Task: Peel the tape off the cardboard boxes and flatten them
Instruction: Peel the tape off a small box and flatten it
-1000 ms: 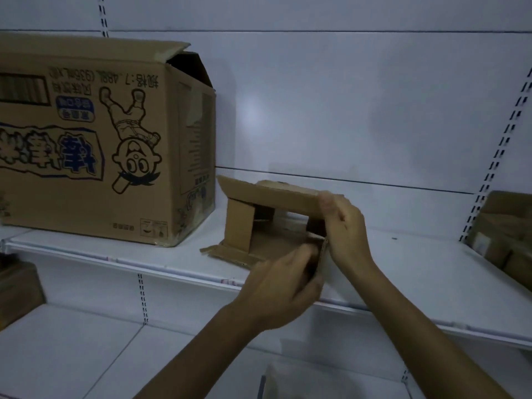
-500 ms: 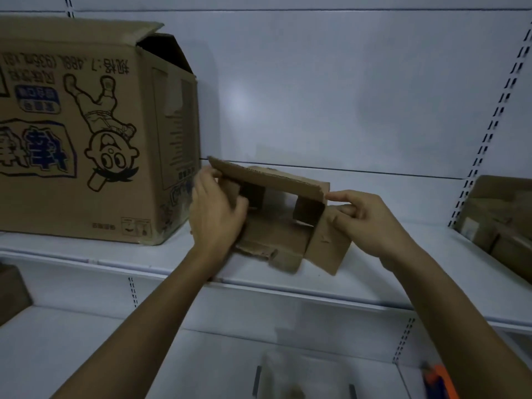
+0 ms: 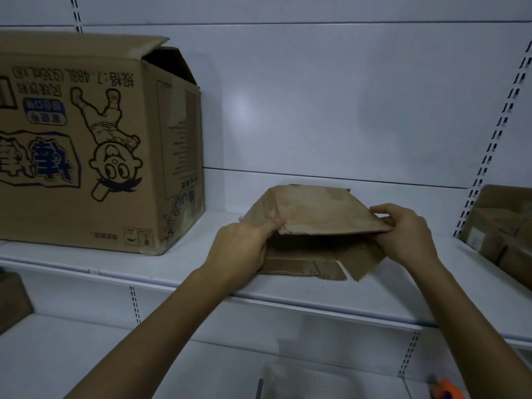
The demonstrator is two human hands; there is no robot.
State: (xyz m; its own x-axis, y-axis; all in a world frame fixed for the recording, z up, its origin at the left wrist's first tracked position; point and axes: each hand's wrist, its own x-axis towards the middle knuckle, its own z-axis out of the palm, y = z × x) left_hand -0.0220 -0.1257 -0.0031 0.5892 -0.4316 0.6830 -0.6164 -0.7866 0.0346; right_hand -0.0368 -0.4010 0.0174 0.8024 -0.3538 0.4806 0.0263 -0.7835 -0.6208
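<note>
A small brown cardboard box (image 3: 319, 210) lies half collapsed on the white shelf (image 3: 184, 273), its top panel slanting low and its loose flaps spread toward me. My left hand (image 3: 244, 247) grips the box's near left corner, thumb on top of the panel. My right hand (image 3: 403, 234) pinches the near right corner, fingers curled over the edge. A large printed cardboard box (image 3: 86, 145) stands upside down to the left with one flap raised. I see no tape on the small box.
More brown boxes (image 3: 501, 226) sit at the shelf's right end. Another box corner (image 3: 11, 300) shows on the lower shelf at the left. An orange object (image 3: 446, 390) and a pale tray (image 3: 311, 384) lie below.
The small box has turned and sunk flatter. My left hand moved from its far left side to the near left corner. My right hand shifted from the side flap to the top panel's right corner.
</note>
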